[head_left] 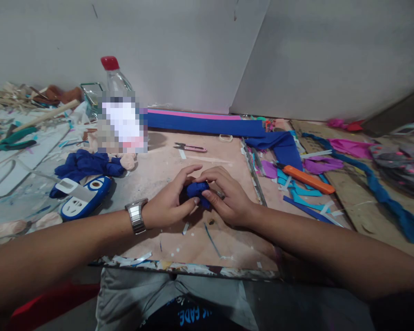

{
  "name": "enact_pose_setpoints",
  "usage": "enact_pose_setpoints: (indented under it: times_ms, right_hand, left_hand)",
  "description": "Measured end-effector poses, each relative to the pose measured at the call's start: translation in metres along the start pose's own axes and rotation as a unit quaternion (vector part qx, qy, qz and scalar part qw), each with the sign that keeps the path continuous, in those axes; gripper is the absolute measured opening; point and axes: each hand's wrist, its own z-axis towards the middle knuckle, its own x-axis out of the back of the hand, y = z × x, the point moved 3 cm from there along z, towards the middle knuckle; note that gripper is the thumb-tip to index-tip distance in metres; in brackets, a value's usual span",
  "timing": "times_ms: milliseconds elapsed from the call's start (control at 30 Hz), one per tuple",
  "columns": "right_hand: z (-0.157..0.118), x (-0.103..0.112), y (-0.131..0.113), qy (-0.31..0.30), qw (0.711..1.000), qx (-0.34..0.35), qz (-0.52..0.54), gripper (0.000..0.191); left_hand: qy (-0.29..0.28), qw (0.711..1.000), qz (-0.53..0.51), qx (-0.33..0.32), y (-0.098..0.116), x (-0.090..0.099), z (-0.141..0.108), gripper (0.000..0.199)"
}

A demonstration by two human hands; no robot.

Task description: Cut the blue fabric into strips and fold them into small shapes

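Observation:
A small dark blue bundle (198, 188), of crepe paper or cloth, is held between my two hands above the middle of the board. My right hand (229, 195) is closed on it, thumb pressing the near side and fingers curled over the top. From the other side, my left hand (174, 197) is cupped around it with the thumb against it, and I wear a metal watch (136, 216) on that wrist. Beyond my hands lie pink-handled thread snips (190, 147) and a pale ring (226, 138). The bundle's underside is hidden by my fingers.
Along the wall runs a long folded blue strip (200, 123). On the left stand a red-capped bottle (119, 80), a blue-white device (86, 197), crumpled blue material (88, 164) and green-handled pliers (15, 139). An orange utility knife (308, 179) lies right among scraps.

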Motion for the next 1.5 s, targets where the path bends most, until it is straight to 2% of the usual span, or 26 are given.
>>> enact_pose_setpoints:
  times_ms: [267,433,667,867,1033,1300,1433,1500]
  right_hand:
    - [-0.003,0.002,0.010,0.089,0.991,-0.083,0.063,0.025]
    - [-0.004,0.002,0.011,0.097,0.989,-0.083,0.075,0.026]
    - [-0.008,0.002,0.014,0.100,0.987,-0.090,0.085,0.027]
    - [-0.009,0.003,0.017,0.122,0.982,-0.113,0.094,0.026]
    - [-0.005,0.006,0.011,0.112,0.989,-0.079,0.058,0.024]
    - [-0.002,0.008,0.000,0.081,0.997,-0.007,0.020,0.021]
    - [-0.004,0.008,0.003,0.091,0.995,-0.031,0.017,0.021]
    - [-0.005,0.007,0.007,0.102,0.992,-0.061,0.034,0.021]
  left_hand:
    - [0.041,0.994,-0.075,0.063,-0.003,0.001,0.003,0.055]
    - [0.062,0.990,-0.103,0.068,-0.004,0.002,0.003,0.054]
    - [0.088,0.985,-0.120,0.090,-0.005,-0.001,0.005,0.035]
    - [0.171,0.973,-0.124,0.093,-0.003,0.004,0.005,0.014]
    - [0.185,0.976,-0.079,0.087,-0.001,0.008,0.006,0.024]
    - [0.204,0.975,-0.015,0.091,-0.006,0.011,0.004,0.018]
    - [0.206,0.974,-0.013,0.091,-0.004,0.011,0.004,0.015]
    - [0.206,0.973,-0.047,0.092,-0.004,0.009,0.004,0.015]
